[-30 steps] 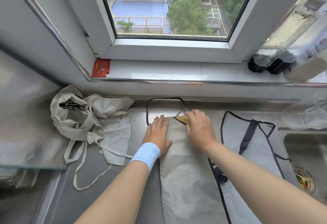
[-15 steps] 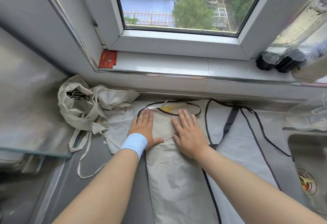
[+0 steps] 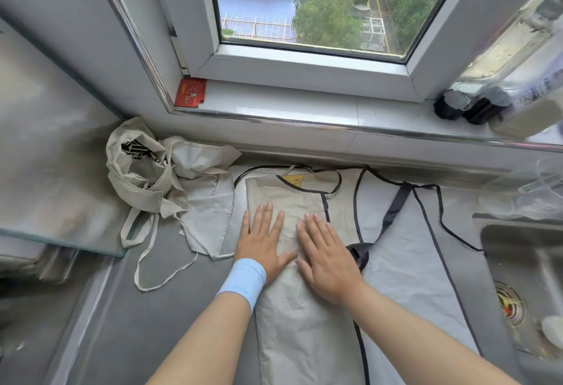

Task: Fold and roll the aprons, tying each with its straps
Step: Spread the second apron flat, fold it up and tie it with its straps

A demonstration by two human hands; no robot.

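Left hand [image 3: 262, 244] and right hand [image 3: 327, 258] press flat, side by side, on the folded apron [image 3: 304, 339]; its length runs fingertips-to-wrists.

Crumpled apron [image 3: 170, 189] left of folded apron [image 3: 304, 308]

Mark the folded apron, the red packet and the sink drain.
folded apron [image 3: 304, 333]: head view, bare cloth nearer the viewer.
red packet [image 3: 190, 93]: head view, middle of its front.
sink drain [image 3: 511, 302]: head view, centre of strainer.

Grey counter [image 3: 170, 323]: aprons [image 3: 411, 278] (one crumpled)
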